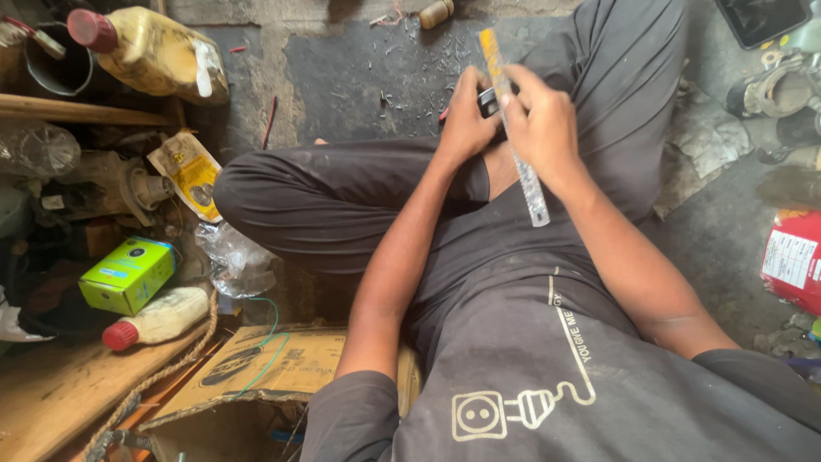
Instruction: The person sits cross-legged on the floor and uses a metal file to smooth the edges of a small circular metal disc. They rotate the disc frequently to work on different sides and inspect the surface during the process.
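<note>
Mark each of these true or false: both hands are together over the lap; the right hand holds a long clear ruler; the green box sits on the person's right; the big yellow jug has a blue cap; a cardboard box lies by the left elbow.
1. Both hands meet over the lap. True: the left hand and right hand are together around a small dark object.
2. The right hand holds a long clear ruler. True.
3. The green box is on the person's right. False: it is on their left.
4. The yellow jug has a blue cap. False: the cap is red.
5. A cardboard box lies by the left elbow. True.
</note>
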